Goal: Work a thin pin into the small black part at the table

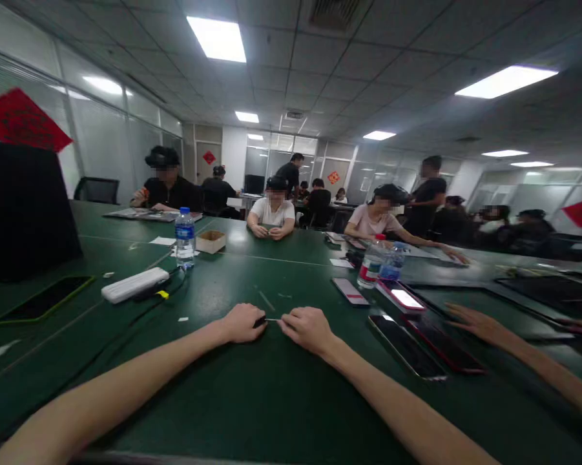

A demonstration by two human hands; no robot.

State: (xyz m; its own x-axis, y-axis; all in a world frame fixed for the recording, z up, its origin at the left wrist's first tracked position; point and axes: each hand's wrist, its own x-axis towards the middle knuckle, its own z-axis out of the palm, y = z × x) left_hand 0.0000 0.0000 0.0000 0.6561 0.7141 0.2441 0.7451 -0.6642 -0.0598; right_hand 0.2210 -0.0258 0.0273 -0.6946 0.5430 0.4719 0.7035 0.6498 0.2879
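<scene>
My left hand (pixel 245 322) is closed around a small dark object (pixel 260 321) above the green table (pixel 271 400). From it a thin pale rod (pixel 273 320) runs across to my right hand (pixel 309 328), whose fingers are pinched on its other end. The fingers cover most of both pieces, so their exact kind cannot be made out. Both forearms reach in from the bottom corners, and the hands are a short gap apart.
Left lie a white power bank (pixel 135 284), a black cable (pixel 140 316) and a phone (pixel 46 299); behind are a water bottle (pixel 185 239) and open box (pixel 210 241). Right are several phones (pixel 407 347), bottles (pixel 369 265) and a co-worker's hand (pixel 477 323). Other people sit opposite.
</scene>
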